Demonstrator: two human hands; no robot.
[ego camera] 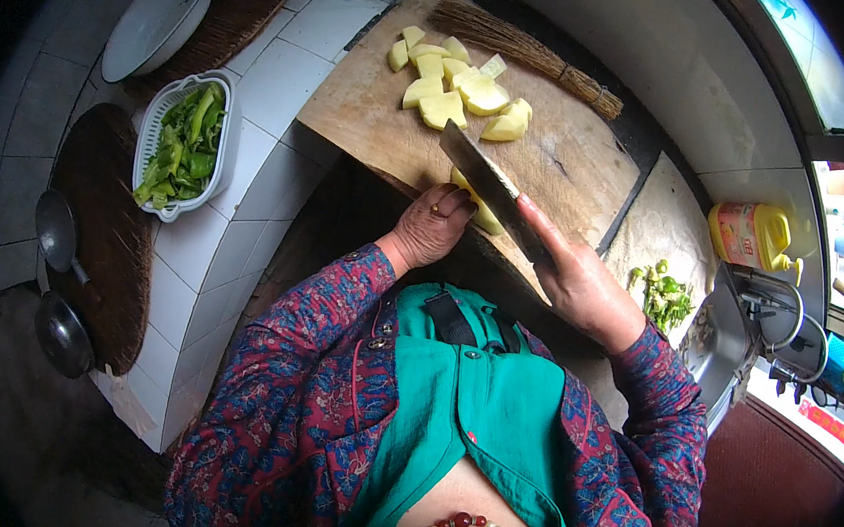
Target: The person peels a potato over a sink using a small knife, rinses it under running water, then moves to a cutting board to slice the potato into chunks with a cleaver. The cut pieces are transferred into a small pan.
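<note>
My right hand [579, 277] grips a kitchen cleaver [494, 193], its blade slanting up and to the left above the wooden cutting board [559, 162]. Under my left hand [437, 223], near the board's front edge, lies a pale yellow piece of peeled potato [488, 216]. The fingers are curled against it, and the cleaver's blade hides part of it; whether the blade touches it I cannot tell. Beyond the blade tip sits a loose pile of potato chunks [443, 109] on the far left of the board.
A straw brush [530, 55] rests along the board's back edge. To the left, a white plastic basket [230, 149] holds cut green peppers [185, 149], near a white bowl [159, 18] and a ladle [56, 231]. Pepper scraps [664, 296], a yellow jug [748, 235] and a sink [715, 349] are right.
</note>
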